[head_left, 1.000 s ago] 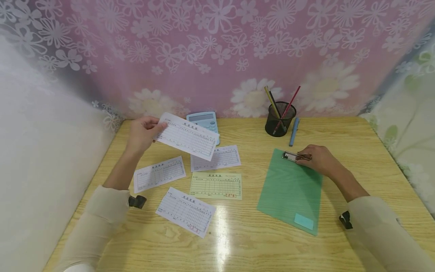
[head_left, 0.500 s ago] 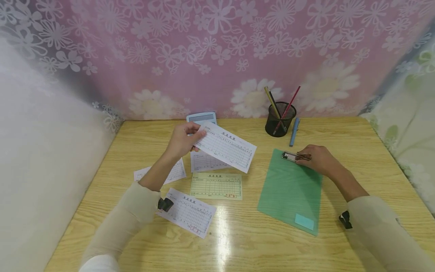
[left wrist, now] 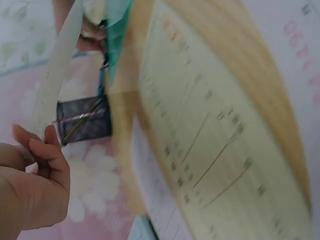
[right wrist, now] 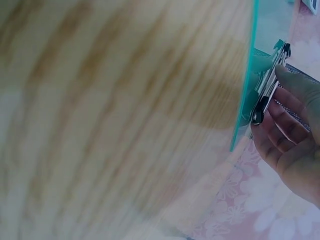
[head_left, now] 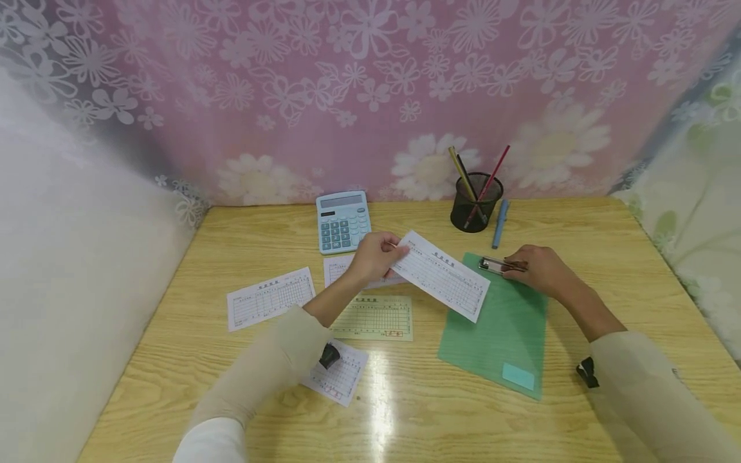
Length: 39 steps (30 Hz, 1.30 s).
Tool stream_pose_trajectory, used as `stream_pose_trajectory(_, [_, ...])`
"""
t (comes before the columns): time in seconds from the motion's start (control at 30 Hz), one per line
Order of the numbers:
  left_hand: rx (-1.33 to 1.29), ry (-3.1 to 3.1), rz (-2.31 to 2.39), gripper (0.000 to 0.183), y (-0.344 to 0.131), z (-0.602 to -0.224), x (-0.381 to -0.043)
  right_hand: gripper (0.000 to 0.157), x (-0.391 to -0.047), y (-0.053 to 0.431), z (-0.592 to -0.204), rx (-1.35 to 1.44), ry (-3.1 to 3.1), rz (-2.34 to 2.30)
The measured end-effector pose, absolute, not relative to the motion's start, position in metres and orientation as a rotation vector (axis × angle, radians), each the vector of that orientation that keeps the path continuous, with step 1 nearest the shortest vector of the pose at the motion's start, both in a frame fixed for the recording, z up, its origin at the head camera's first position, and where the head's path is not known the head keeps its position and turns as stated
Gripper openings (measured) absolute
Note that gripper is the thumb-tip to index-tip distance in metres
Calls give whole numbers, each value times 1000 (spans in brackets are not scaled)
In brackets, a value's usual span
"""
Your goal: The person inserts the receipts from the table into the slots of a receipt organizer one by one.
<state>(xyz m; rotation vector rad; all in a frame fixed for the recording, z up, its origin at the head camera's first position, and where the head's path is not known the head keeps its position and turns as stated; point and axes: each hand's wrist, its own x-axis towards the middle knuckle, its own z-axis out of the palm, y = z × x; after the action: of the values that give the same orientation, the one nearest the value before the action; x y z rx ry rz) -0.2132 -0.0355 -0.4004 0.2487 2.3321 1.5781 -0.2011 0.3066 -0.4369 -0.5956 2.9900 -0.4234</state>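
My left hand (head_left: 373, 260) pinches the left end of a white receipt slip (head_left: 446, 276) between thumb and fingers. The printed slip is held tilted, its right part overlapping the translucent green clipboard (head_left: 492, 347). In the left wrist view the same slip (left wrist: 61, 60) shows nearly edge-on above the fingers. My right hand (head_left: 538, 270) grips the metal clip (head_left: 493, 265) at the clipboard's top edge. The right wrist view shows the thumb on one side of the clip (right wrist: 270, 87) and the curled fingers on the other. A light-blue label (head_left: 518, 376) marks the clipboard's lower right corner.
A yellow receipt slip (head_left: 376, 318) and white slips, one at left (head_left: 269, 299) and one in front (head_left: 341, 376), lie on the wooden table (head_left: 440, 418). Behind stand a blue calculator (head_left: 343, 225) and a black mesh pen cup (head_left: 475, 206), with a blue pen (head_left: 500, 225) beside it.
My left hand has carried the white receipt slip right and toward me, from over the calculator to over the clipboard's left side. My right hand has stayed at the clip.
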Motion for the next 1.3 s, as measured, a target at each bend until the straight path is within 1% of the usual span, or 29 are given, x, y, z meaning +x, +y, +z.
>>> stream_pose_trajectory(0.1, [233, 2271, 1556, 18, -21, -412, -211, 34, -200, 303, -436, -619, 3008, -372])
stream_pose_trajectory(0.27, [144, 2168, 1550, 15, -3, -420, -205, 32, -200, 297, -433, -643, 3012, -322])
stream_pose_trajectory(0.47, [87, 2196, 1502, 18, 7, -423, -203, 30, -202, 298, -433, -645, 3010, -336])
stream_pose_trajectory(0.67, [99, 2221, 1436, 19, 17, -431, -203, 30, -202, 299, -433, -623, 3003, -355])
stream_pose_trajectory(0.87, [15, 2128, 1480, 20, 23, -438, -198, 30, -204, 299, -435, -644, 2990, -373])
stream_pose_trajectory(1.3, [11, 2082, 1576, 10, 46, -444, -188, 29, -203, 301, -434, -649, 2988, -354])
